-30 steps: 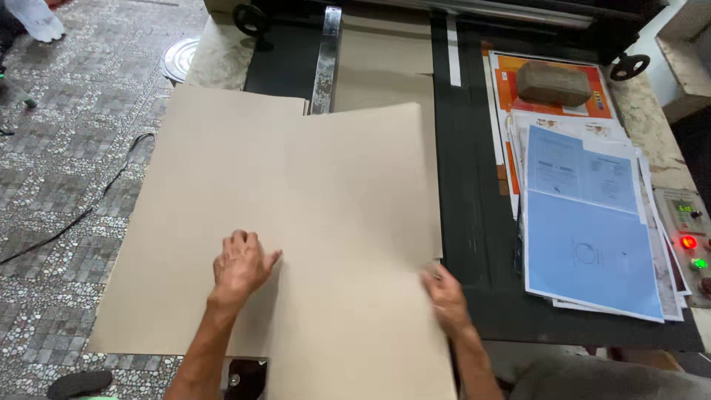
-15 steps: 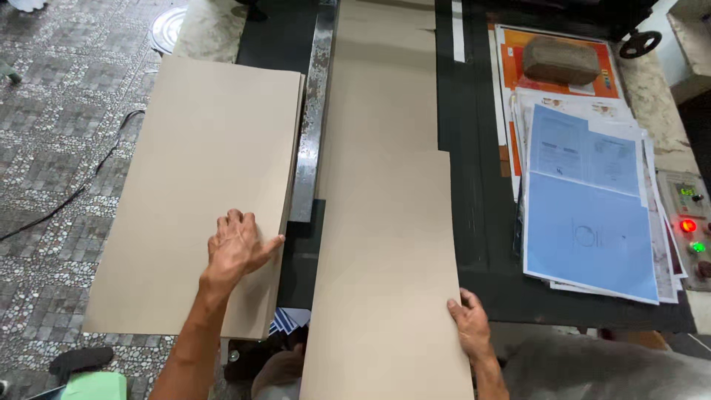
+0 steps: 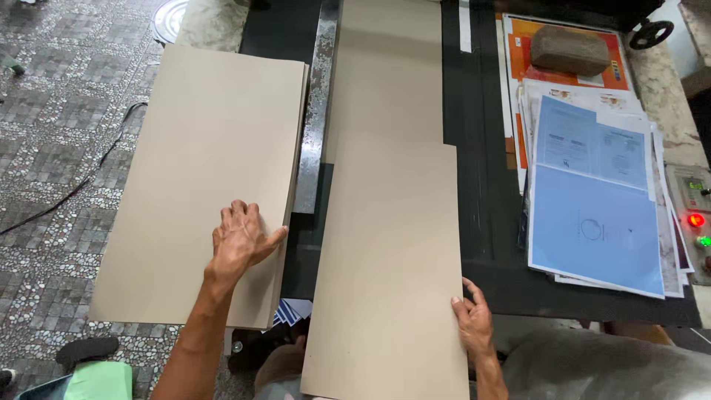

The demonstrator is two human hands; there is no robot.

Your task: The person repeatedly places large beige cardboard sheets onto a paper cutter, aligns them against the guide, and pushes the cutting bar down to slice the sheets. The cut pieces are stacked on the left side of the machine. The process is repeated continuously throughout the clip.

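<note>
My left hand [image 3: 238,241] lies flat, fingers spread, on the near right part of a stack of tan cardboard sheets [image 3: 200,170] that sticks out past the left side of the dark machine table [image 3: 489,200]. My right hand [image 3: 472,317] rests against the near right edge of a long narrow tan cardboard strip [image 3: 389,259] lying lengthwise on the table. A second tan strip [image 3: 385,70] lies beyond it, further up the table. A metal rail [image 3: 318,111] runs between the stack and the strips.
To the right lies a pile of blue and white printed papers [image 3: 592,200], with a brown block [image 3: 569,50] on an orange sheet behind it. A control panel with red and green lights [image 3: 696,222] sits at the right edge. The patterned stone floor carries a black cable [image 3: 81,181].
One wide cardboard sheet under both hands is now two pieces. My left hand slid the left piece onto the stack at the left; my right hand stayed at the narrow strip's near edge.
</note>
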